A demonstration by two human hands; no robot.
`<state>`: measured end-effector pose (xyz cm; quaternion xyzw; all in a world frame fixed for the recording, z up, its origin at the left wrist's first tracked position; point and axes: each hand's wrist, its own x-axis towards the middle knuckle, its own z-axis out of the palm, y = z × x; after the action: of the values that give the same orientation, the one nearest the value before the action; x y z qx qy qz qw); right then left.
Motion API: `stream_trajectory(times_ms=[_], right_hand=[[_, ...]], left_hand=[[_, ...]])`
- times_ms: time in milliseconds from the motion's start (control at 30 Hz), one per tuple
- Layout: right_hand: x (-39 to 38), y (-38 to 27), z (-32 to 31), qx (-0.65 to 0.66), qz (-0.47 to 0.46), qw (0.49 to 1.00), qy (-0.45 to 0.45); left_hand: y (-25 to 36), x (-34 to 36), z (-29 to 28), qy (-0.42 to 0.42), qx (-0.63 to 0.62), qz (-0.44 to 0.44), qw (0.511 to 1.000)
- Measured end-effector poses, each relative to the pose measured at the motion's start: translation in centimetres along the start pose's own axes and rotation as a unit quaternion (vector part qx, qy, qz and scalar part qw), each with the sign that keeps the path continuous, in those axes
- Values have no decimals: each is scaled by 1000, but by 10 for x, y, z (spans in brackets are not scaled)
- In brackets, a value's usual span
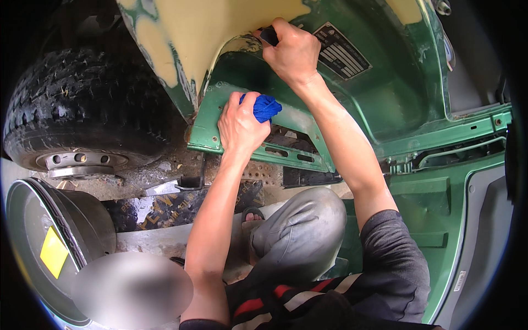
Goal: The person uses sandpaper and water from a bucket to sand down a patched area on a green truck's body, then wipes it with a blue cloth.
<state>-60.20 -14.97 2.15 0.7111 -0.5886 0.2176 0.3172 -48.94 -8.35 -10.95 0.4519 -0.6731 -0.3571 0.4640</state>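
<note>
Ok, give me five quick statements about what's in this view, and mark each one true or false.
1. The left hand holds a blue cloth. True.
2. The right hand holds a red brush. False: it grips a small black object.
3. A dark rectangular plate is fixed to the green bodywork, to the right of the right hand. True.
4. The black tire is to the right of both hands. False: it is to the left of both.
5. A yellow square shows toward the lower left. True.

Two hands (243,124) (294,54), one cloth (267,108), one tool (269,36) — one tire (82,104)
</note>
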Motion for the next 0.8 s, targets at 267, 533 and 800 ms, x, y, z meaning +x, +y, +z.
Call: stream_trajectory(times_ms=[267, 533, 800], right_hand=[[-26, 7, -26, 98, 8, 995, 2], [-71, 26, -41, 210, 102, 967, 104], [-74, 34, -42, 264, 211, 933, 121]], left_hand=[[8, -2, -6, 22, 22, 124, 992], [49, 58, -9, 38, 134, 151, 979], [42, 62, 12, 9, 187, 154, 970]])
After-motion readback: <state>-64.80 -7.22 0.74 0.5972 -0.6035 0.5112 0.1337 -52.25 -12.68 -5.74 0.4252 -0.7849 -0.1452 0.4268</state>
